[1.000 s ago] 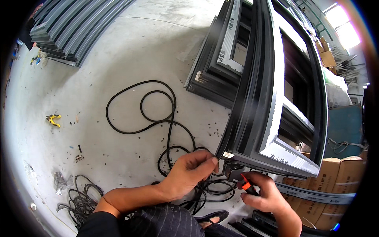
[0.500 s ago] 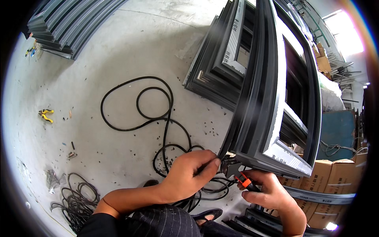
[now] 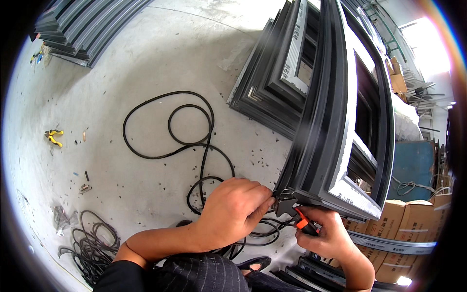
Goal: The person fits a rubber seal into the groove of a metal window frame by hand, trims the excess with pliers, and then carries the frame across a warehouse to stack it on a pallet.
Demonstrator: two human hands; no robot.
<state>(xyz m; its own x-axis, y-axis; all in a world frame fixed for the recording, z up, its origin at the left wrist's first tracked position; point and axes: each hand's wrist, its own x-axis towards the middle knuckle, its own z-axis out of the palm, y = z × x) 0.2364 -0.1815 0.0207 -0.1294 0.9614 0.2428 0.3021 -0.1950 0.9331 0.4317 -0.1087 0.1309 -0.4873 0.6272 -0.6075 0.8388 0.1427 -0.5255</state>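
My right hand [image 3: 328, 233] is closed around the black and orange handles of hand shears [image 3: 302, 223]. Their wide dark head reaches left, just under the near corner of a dark grey window frame [image 3: 318, 170]. Opposite it, my left hand [image 3: 236, 209] is closed, thumb and forefinger pinching what looks like the end of a black rubber sealing strip [image 3: 283, 179] along the frame's edge. The pinched end is mostly hidden by my fingers. The shears' head is close to those fingertips; whether the blades touch the strip I cannot tell.
More dark frames [image 3: 265, 104] are stacked behind. Loops of black rubber cord [image 3: 210, 131] and a tangled heap [image 3: 92, 248] lie on the floor with small black scraps. Yellow-handled pliers [image 3: 54, 137] lie left. Cardboard boxes [image 3: 416, 219] stand right; grey profiles [image 3: 92, 29] are piled far left.
The shears' head has turned so its broad side shows more clearly, close to my left fingertips. My left hand has shifted slightly right. Both hands keep their grip.
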